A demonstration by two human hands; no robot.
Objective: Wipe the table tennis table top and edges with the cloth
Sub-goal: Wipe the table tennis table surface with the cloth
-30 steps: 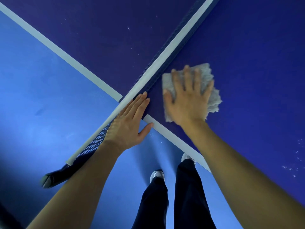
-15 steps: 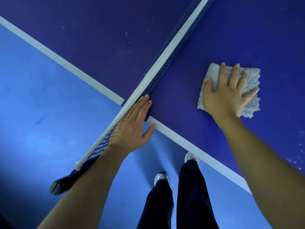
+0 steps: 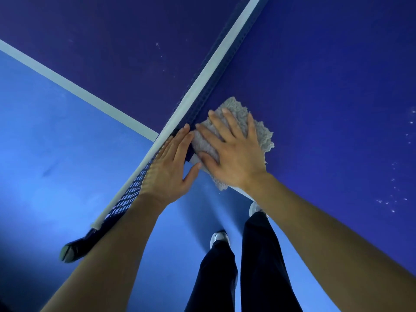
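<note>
The dark blue table tennis table top (image 3: 315,86) fills the upper and right part of the view, with a white line along its near edge. My right hand (image 3: 234,152) lies flat with spread fingers on the grey fluffy cloth (image 3: 261,134), pressing it onto the table at the near edge, right beside the net. My left hand (image 3: 173,167) rests flat with straight fingers against the net (image 3: 132,190) and its white top tape, touching the cloth's left side.
The net runs diagonally from the upper right to its dark clamp post (image 3: 74,248) at the lower left. Below the table edge are the light blue floor (image 3: 45,154), my dark trouser legs (image 3: 258,266) and shoes. White specks (image 3: 391,199) dot the table at right.
My right hand slid the cloth from the right back to the left, up against the net and the near edge. My left hand stayed on the net.
</note>
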